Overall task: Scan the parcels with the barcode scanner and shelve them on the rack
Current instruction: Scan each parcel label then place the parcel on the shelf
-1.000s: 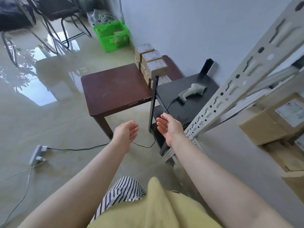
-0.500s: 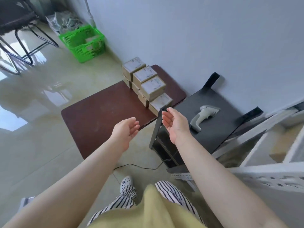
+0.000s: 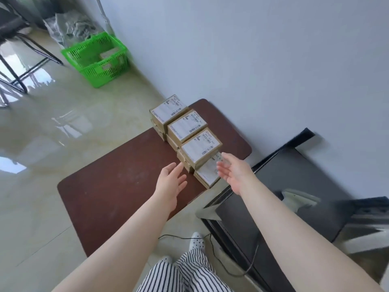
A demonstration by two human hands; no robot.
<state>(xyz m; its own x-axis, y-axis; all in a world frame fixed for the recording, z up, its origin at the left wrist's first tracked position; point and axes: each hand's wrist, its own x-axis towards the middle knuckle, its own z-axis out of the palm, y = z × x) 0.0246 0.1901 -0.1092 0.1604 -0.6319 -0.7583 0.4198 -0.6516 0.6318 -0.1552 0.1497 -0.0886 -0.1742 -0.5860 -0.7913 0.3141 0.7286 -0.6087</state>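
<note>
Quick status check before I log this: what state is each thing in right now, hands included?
left hand: open, empty, over the brown table
right hand: open, empty, above the lowest parcel
parcels: stacked in a row on the table, labels up
barcode scanner: lying on the black stand, not held
green basket: on the floor, upright

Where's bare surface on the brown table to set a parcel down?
Most of the brown table is bare: everything left of the parcel row, out to its left and near edges. Crowded along the wall-side edge, where the parcels run; both hands, left and right, hover near the closest one.
</note>
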